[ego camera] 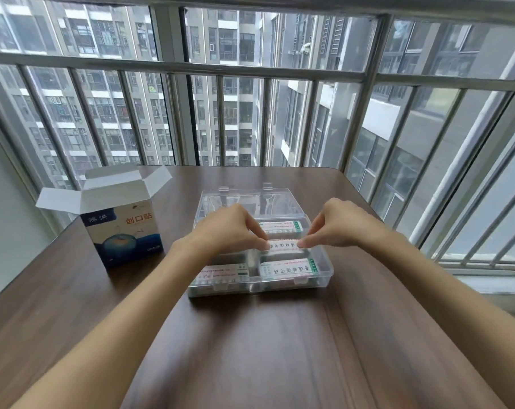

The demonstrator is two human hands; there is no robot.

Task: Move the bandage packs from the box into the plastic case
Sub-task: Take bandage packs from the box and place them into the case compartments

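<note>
On the near part of the dark wooden table (pixel 250 349), two bare forearms reach forward from the bottom corners and converge over a clear plastic case (pixel 324 271) that sits open at the middle of the tabletop. In the case's front row, a bandage pack (pixel 221 274) lies flat at the left and another pack (pixel 288 268) lies flat at the right, both with printed faces up. Just behind them, above the middle of the case, the left hand (pixel 226 231) and the right hand (pixel 342 224) hold one bandage pack (pixel 283 245) between them: the left hand's fingertips pinch its left end and the right hand's fingertips pinch its right end, fingers curled down onto it. This pack lies level, lengthwise from left to right; whether it already rests on the case floor cannot be told. Behind it, a further pack (pixel 280 226) lies in the back row on the right side. The case's transparent lid (pixel 244 199) is folded back beyond the hands. To the left of the case, well apart from it, a blue and white cardboard box (pixel 123 231) stands upright with its top flaps open. Beyond the table's far edge rises a window with metal railing bars (pixel 173 67), and tall apartment buildings (pixel 226 113) show through the glass.
</note>
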